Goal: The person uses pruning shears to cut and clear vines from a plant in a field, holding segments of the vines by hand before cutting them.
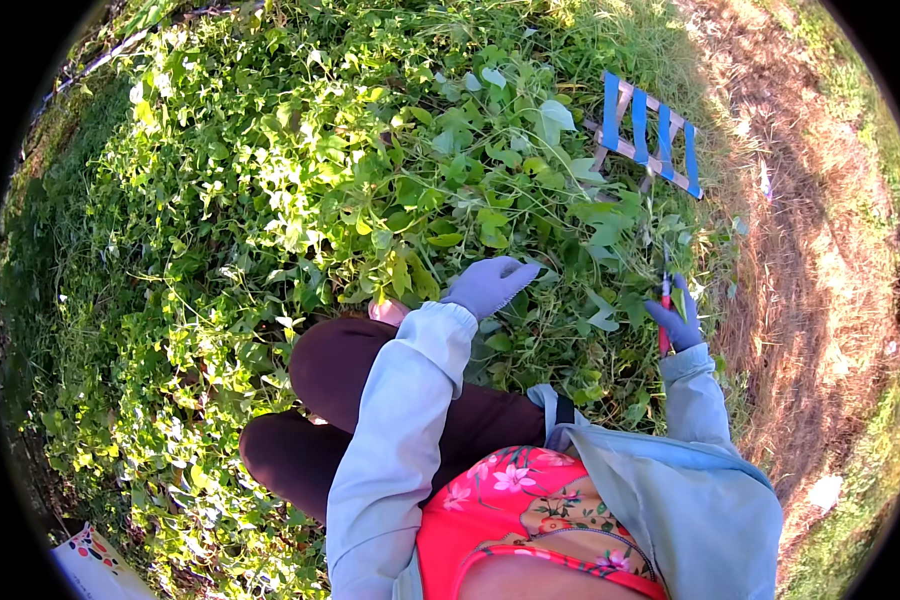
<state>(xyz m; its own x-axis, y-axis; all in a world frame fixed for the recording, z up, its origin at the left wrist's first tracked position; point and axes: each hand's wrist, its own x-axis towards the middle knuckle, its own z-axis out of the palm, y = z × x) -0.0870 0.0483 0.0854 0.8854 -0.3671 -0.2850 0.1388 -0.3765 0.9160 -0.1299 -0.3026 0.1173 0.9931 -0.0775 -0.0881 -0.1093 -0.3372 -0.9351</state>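
Note:
Dense green leafy vines (435,195) cover the ground before me. My left hand (490,286), in a grey-purple glove, lies at the near edge of the vines, just beyond my knee; its fingertips point right among the leaves, and whether they pinch a stem cannot be told. My right hand (679,319), gloved alike, is closed around the red handle of a cutting tool (665,300), with its thumb and fingers on either side. The tool's dark, narrow metal end points away from me into the leaves. A green leaf lies against the right fingers.
A small wooden stool with blue straps (651,135) stands tilted in the vines beyond my right hand. A strip of dry brown grass (787,300) runs along the right. At the lower left lies a white bag with a red and black pattern (101,562).

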